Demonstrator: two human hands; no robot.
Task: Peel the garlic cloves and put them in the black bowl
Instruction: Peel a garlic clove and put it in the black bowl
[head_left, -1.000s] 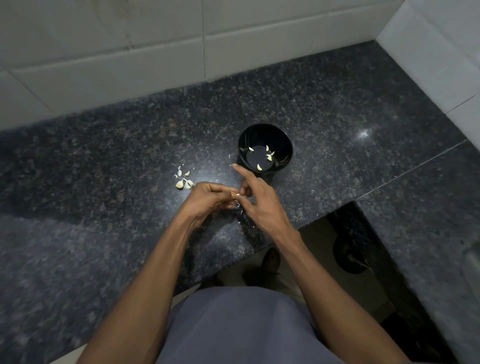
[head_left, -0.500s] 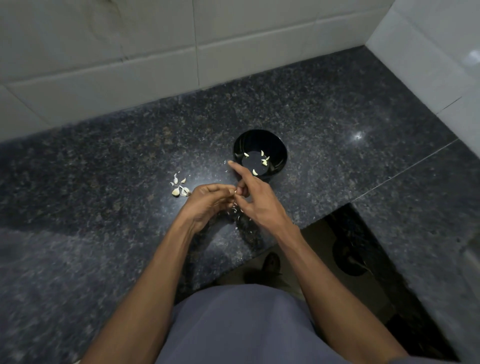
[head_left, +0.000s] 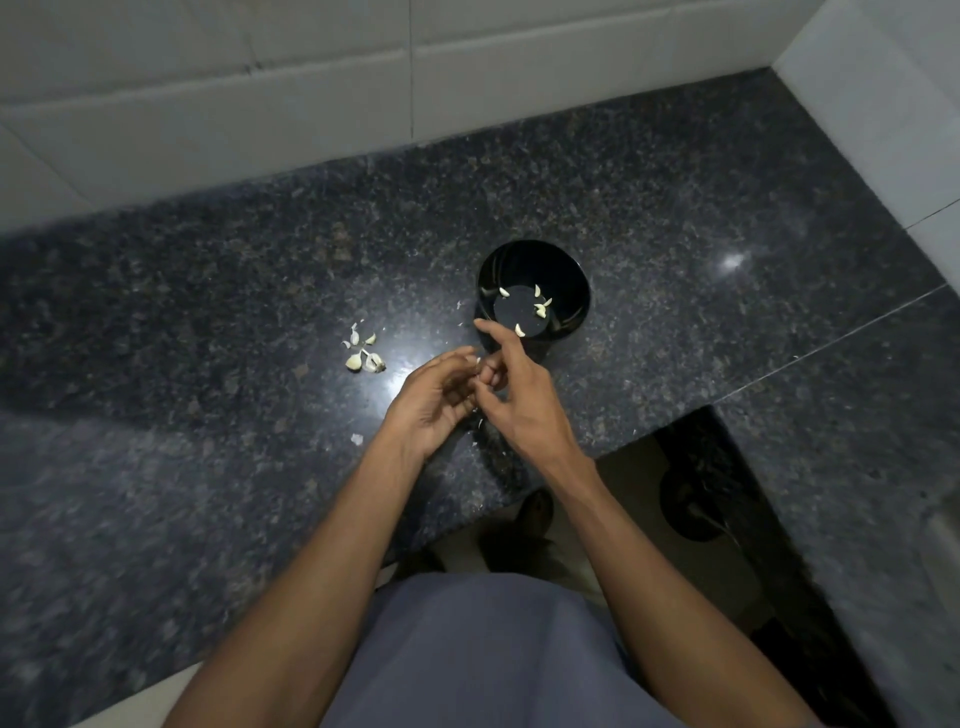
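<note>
Step now: This looks like the peeling step. Both hands work on one small clove, held in the air near the middle of the frame.
Unpeeled garlic: A little pile of pale garlic cloves with papery skin (head_left: 363, 357) lies on the dark speckled stone desk (head_left: 208, 322), left of the middle of the frame, well apart from the hands.
Skin bits: Small white flakes of peeled skin (head_left: 357, 439) lie on the desk, just left of the left wrist.
Left hand: The left hand (head_left: 434, 400) is turned palm up with its fingers curled in. Its grip seems pinched on a tiny white garlic piece (head_left: 478, 360) at the fingertips, but the piece is almost hidden.
Right hand: The right hand (head_left: 519, 400) faces it, touching it. Its lower fingers curl onto the same piece, and one finger points up at the bowl.
Bowl: The round shiny black bowl (head_left: 571, 280) stands just above the hands. A few peeled pale cloves (head_left: 540, 309) lie inside it.
Next move: Pull off the last skin, then reach up a little and drop the clean clove into the bowl.
</note>
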